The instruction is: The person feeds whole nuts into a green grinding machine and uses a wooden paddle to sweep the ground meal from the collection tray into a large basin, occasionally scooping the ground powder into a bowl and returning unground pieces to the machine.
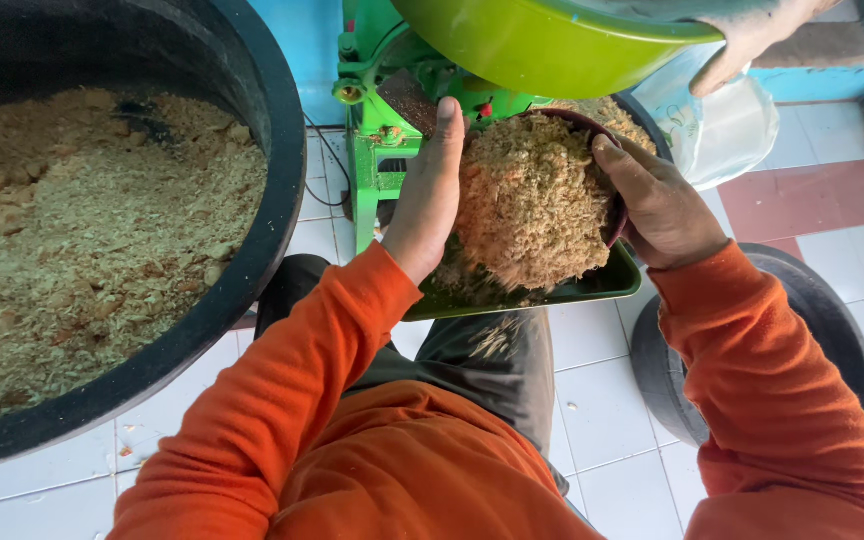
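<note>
L hand [430, 195] lies flat, fingers straight, pressed against the side of a heaped scoop of chopped feed mix [527, 200]; its grip is released, bracing rather than clasping. R hand [660, 205] curls round the rim of the dark maroon bowl [616, 215] that carries the heap, grip clenched on the bowl edge. Bowl is tipped toward the person, w/ the mix sliding down onto a green tray [592, 288] below it, just in front of the green machine [377, 130]. A lime-green hopper [542, 45] sits above, & another person's hand [752, 45] rests at its rim, top right.

Step in hand, as I read it: emptying the bowl's load at the machine's tray. Next move prob. calls for more tilt from R hand while L keeps the heap from spilling off the side.

Big black tub [252, 200] at left holds more of the same mix; a black tyre-like ring [832, 330] lies on the tiled floor [602, 400] at right.
</note>
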A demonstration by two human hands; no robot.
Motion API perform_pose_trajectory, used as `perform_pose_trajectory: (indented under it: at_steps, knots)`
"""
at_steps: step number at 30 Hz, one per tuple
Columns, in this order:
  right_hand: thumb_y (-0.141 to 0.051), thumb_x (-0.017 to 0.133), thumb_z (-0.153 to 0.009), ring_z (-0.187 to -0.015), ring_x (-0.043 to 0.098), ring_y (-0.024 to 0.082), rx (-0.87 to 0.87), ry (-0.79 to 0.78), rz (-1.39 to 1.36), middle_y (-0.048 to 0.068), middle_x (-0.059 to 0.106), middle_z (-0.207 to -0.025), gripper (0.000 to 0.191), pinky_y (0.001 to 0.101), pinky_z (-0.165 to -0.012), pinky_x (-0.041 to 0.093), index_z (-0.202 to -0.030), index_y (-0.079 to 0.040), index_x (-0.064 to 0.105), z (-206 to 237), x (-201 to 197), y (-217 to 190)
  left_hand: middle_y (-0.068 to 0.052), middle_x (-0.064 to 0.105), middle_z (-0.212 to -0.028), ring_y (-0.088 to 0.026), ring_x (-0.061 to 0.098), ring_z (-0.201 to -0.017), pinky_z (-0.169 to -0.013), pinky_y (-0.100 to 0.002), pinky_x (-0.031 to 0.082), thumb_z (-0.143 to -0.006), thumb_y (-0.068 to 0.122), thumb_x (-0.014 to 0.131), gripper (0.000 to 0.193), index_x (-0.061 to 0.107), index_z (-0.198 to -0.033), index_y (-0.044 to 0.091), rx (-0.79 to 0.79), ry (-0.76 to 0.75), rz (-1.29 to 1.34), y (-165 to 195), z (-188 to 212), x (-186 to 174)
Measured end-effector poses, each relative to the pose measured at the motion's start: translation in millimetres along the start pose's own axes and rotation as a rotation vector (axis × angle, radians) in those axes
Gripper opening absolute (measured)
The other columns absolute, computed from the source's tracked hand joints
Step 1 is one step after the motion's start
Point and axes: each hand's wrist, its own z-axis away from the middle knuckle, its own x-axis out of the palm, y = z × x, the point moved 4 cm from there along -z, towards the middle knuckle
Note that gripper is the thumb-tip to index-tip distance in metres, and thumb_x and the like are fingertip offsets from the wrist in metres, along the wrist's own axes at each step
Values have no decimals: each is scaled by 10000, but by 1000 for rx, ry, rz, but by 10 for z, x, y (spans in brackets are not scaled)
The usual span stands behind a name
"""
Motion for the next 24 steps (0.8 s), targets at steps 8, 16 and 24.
perform_pose_trajectory:
  at_steps: [8,16,24]
  knots:
    - [-360,529,-1066,-1273,593,190,-48,28,43,132,597,-1425,633,351,-1086,483,-1560,25,435,14,27,7,-179,316,-1663,-250,327,-1512,-1217,-365,258,-896,813,386,1117,283,-1584,-61,37,-33,-58,-42,47,33]
    - [-376,494,-1064,-1298,602,221,54,0,-188,110,586,-1464,613,398,-1109,492,-1564,-32,406,-125,-72,136,-252,436,-1599,-331,479,-1493,-1271,-365,405,-1253,326,377,498,296,-1601,-21,727,11,-843,120,305,-76]
    - [-417,511,-1056,-1264,606,208,86,89,-204,91,600,-1442,625,397,-1069,503,-1583,-92,424,27,-347,251,-126,664,-1271,-290,692,-953,-824,-405,574,-846,-93,620,399,663,-1223,30,744,-249,-1624,495,72,-209]
